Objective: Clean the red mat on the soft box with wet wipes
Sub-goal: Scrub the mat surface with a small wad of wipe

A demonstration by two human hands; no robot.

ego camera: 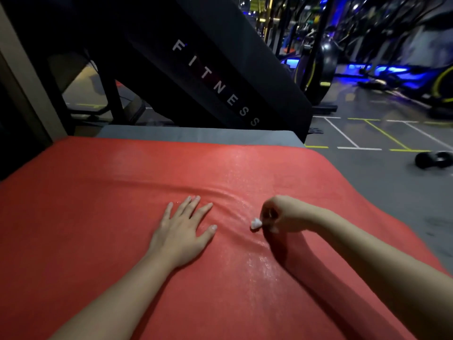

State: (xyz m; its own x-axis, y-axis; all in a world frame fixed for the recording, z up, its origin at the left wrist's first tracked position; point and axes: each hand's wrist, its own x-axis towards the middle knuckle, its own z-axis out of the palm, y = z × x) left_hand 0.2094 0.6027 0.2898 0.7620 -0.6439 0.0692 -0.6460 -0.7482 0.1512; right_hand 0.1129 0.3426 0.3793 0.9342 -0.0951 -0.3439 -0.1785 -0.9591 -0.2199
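Note:
A red mat (pixel 103 197) covers the soft box, whose grey top (pixel 196 134) shows along the far edge. My left hand (pixel 182 229) lies flat on the mat, fingers spread, holding nothing. My right hand (pixel 282 214) is closed on a crumpled white wet wipe (pixel 255 224), which touches the mat just right of my left hand. The mat is wrinkled between the hands. A wet, shiny streak (pixel 259 263) runs from the far right part of the mat down past the wipe toward me.
A black slanted machine panel (pixel 220 77) marked FITNESS rises just behind the box. Grey gym floor (pixel 367 182) with white and yellow lines lies to the right. A black dumbbell (pixel 434 159) rests on it. Exercise bikes stand farther back.

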